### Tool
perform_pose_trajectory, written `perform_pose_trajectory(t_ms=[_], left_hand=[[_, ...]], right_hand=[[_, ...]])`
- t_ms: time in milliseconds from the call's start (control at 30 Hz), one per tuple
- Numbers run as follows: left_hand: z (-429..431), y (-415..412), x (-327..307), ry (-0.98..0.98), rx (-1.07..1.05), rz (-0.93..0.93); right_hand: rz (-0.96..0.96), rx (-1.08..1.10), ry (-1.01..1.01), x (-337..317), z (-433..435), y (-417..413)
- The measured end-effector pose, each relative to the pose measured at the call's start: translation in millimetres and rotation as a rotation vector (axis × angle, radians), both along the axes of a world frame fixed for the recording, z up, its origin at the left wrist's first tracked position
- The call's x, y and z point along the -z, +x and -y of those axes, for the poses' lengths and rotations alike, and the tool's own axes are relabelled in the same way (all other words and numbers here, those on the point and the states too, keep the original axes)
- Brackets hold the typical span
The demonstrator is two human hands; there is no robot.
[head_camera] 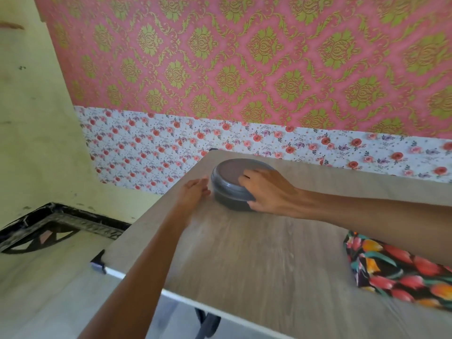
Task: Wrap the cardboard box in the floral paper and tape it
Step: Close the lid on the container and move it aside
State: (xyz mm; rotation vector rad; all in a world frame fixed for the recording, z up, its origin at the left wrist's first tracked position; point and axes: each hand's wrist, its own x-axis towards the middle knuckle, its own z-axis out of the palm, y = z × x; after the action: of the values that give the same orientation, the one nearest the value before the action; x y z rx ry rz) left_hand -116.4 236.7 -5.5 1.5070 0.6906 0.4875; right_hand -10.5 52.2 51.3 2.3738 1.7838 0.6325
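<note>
Black paper printed with red and orange tulips lies on the wooden table at the near right, partly under my right forearm. No bare cardboard box shows, and I cannot tell whether the paper covers one. My right hand grips a round grey lidded container near the table's far left corner, fingers over the lid and thumb against the side wall. My left hand lies flat on the table just left of the container, fingers straight. No tape is in view.
The table's left edge runs diagonally, with a dark corner clamp at its near left. A wall with pink-and-gold and small-flower paper stands right behind the table. The floor lies to the left, far below.
</note>
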Motion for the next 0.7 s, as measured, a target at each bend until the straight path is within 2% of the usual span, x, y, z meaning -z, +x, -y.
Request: perform_pose_trajectory(t_ms=[267, 367, 433, 500, 567, 600, 633, 700], left_hand=[[43.9, -43.4, -23.9, 0.052, 0.023, -0.08], [55.6, -61.0, -23.4, 0.046, 0.045, -0.098], [64.5, -72.0, -23.2, 0.023, 0.055, -0.086], [72.6, -79.8, -22.9, -0.017, 0.063, -0.071], [79.2, -83.3, -22.0, -0.029, 0.046, -0.058], [82.0, -85.3, -21.5, -0.026, 0.03, -0.053], [84.8, -85.9, -21.9, -0.029, 0.015, -0.047], [87.8, -87.0, -22.7, -0.036, -0.011, -0.048]], right_hand=[[-0.119, -0.084, 0.026, -2.4, 77.1, -75.1], [-0.422, -0.055, 0.157, -15.2, 90.2, -83.3], [-0.537, 0.087, 0.208, -24.9, 88.7, -75.8], [-0.588, 0.352, 0.067, -33.4, 82.0, -58.9], [-0.92, 0.576, -0.024, -39.0, 74.6, -43.3], [-1.093, 0.619, -0.007, -40.3, 71.3, -37.6], [-1.19, 0.645, 0.013, -41.5, 68.9, -33.4], [-1.22, 0.681, -0.002, -41.9, 64.6, -29.1]])
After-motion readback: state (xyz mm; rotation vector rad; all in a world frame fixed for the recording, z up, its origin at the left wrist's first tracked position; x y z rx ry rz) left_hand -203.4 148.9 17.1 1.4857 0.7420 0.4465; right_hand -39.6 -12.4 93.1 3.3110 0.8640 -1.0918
